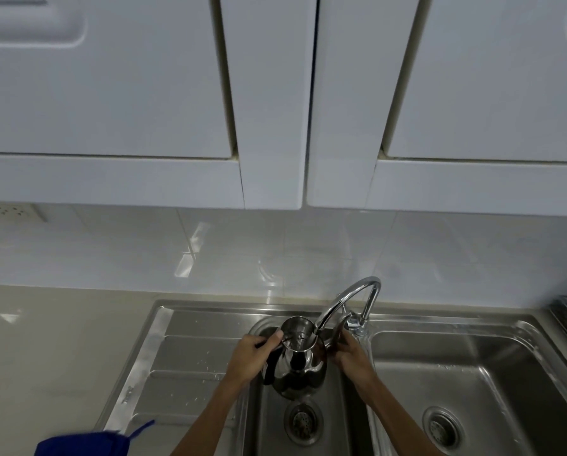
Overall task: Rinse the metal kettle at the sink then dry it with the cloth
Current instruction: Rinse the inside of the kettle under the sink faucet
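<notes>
Kettle [297, 366] held under tap [351, 297], over the left basin of the sink [210, 306]; rinse step, drying not started.
Blue cloth [81, 444] sits on the desk at the kettle's 7 o'clock, likely parked clear of splashes. Left hand [251, 357] at 9 o'clock curls round the black handle to carry the weight. The kettle's mouth faces up by the tap outlet at 1 o'clock, probably to fill. Right hand [349, 355] at 3 o'clock wraps the spout side, steadying. Water flow: can't tell.
</notes>
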The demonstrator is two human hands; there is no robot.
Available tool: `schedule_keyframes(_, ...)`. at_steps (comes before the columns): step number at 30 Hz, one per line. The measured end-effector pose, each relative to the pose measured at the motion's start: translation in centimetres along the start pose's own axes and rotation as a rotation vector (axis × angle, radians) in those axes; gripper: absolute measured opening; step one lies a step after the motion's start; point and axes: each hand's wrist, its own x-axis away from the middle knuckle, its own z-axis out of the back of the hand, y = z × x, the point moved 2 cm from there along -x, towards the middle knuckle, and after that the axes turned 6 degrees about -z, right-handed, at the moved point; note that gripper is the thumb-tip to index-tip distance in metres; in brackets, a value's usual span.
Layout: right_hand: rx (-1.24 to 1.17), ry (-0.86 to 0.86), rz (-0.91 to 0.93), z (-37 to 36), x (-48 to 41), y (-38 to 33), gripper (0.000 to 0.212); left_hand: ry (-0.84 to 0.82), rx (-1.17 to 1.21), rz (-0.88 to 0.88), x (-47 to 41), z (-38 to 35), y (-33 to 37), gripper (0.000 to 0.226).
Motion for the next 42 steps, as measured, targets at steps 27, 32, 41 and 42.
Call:
schedule_keyframes(27, 0.042, 0.000, 0.002, 0.3, -0.3, 0.2, 0.068, -0.057, 0.031, -0.029, 0.2, 0.2, 1.4, 0.064)
schedule_keyframes(32, 0.050, 0.018, 0.000, 0.2, -0.1, -0.2, 0.067, -0.062, 0.028, -0.023, -0.1, 0.2, 0.9, 0.064)
schedule_keyframes(41, 0.079, 0.010, 0.007, 0.3, -0.1, 0.0, 0.059, -0.068, 0.006, -0.014, -0.4, 0.2, 0.3, 0.065)
schedule_keyframes(42, 0.084, 0.004, 0.007, 0.3, -0.1, 0.1, 0.058, -0.069, 0.009, -0.013, -0.3, 0.2, 0.2, 0.065)
